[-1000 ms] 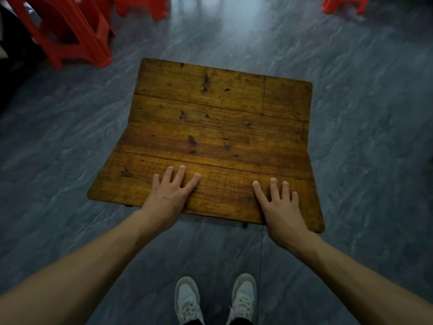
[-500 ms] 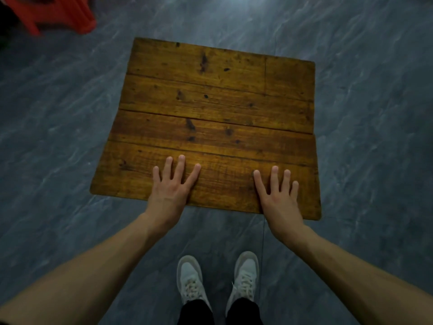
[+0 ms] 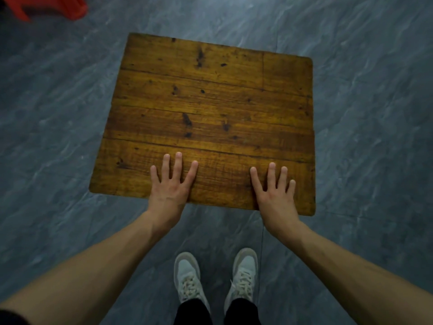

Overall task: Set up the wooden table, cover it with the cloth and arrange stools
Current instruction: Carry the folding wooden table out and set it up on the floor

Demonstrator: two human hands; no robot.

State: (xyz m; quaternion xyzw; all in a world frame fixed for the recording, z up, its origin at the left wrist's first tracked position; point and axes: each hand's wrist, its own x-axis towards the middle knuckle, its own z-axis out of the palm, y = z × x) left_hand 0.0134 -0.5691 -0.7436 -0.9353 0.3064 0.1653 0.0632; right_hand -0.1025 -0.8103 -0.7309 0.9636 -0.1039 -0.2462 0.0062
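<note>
Grey floor (image 3: 58, 137) carries wooden table (image 3: 210, 95); left hand (image 3: 169, 187), right hand (image 3: 274, 198) press flat, fingers straight.

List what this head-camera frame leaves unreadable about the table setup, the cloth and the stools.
- Table legs: hidden under the wooden table top in the head view.
- Thumbs of the left hand and right hand: out of sight at the near edge, so any grip underneath cannot be told.
- Red stool: cut off by the top-left edge.
- Cloth: nowhere in frame.
</note>
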